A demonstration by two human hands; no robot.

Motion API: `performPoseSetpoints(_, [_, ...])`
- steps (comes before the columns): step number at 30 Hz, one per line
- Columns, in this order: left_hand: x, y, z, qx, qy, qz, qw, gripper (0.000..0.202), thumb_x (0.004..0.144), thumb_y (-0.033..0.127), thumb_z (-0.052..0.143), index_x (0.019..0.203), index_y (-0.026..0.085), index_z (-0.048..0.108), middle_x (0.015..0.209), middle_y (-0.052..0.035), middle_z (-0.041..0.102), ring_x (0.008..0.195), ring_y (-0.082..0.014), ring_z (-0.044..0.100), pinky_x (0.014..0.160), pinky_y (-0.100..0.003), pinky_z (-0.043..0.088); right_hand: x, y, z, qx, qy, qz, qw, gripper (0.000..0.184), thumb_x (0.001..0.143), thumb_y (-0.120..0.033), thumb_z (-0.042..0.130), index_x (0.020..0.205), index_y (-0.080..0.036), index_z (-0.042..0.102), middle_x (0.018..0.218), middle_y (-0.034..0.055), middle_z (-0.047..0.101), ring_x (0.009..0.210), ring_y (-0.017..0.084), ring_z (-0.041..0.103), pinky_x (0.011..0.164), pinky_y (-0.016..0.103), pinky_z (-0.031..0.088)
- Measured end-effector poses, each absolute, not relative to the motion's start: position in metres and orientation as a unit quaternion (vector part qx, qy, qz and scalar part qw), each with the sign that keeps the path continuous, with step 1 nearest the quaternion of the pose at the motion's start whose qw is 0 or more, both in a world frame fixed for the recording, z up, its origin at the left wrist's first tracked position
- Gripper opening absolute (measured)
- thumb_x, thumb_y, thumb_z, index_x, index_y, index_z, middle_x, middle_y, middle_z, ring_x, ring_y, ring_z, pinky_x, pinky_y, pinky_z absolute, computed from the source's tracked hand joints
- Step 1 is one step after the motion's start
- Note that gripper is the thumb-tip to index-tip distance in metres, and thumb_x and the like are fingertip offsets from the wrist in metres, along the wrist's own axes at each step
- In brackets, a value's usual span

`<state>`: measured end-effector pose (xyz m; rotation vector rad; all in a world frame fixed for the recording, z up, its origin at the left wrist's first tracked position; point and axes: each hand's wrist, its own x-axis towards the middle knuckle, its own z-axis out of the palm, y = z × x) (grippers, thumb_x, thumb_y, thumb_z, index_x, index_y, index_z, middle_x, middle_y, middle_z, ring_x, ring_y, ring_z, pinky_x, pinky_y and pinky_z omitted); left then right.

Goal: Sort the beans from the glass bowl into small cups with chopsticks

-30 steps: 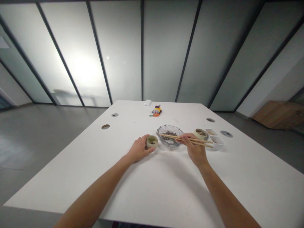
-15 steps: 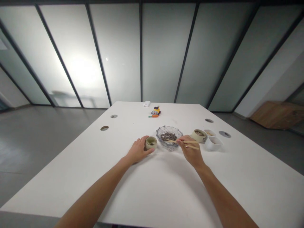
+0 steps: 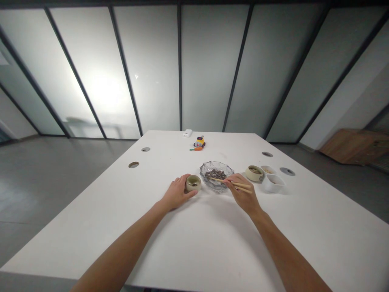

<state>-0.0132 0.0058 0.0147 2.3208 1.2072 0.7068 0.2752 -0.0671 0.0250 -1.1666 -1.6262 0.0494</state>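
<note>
Head view: The left hand [image 3: 176, 192], just below the centre of the frame, is partly open and curved around the small cup [image 3: 193, 187], which stands upright on the table [image 3: 188, 251]. Its position on the cup is unchanged from the earlier pictures. The right hand [image 3: 243, 194], right of centre, is closed on a pair of chopsticks [image 3: 218, 180].

Change: one second ago the chopsticks lay across the glass bowl [image 3: 224, 165], with the forward tip near its left rim. The tips now point down into the bowl, among the dark pieces [image 3: 216, 174], and the rear ends have drawn in toward the hand.

Status: the bowl is right of centre, just beside the cup. The work is judged to be at the picking stage, the tips having reached the pieces. Whether a piece is gripped cannot be told at this size.
</note>
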Motion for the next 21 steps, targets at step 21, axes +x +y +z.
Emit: performPoseSetpoints(21, [-0.0134,0.0098,0.0107,0.837,0.442,0.244,0.214,0.066,0.094,0.049,0.076,0.150,0.024,0.053,0.142,-0.0140,0.070,0.131,-0.0378,0.066,0.112,-0.054,0.051,0.2706,-0.0670,0.0253,-0.482,-0.681,0.043,0.550,0.040,0.104,-0.059,0.066,0.086,-0.024,0.077,0.087,0.0072,0.077,0.080,0.024,0.072,0.069,0.036,0.059])
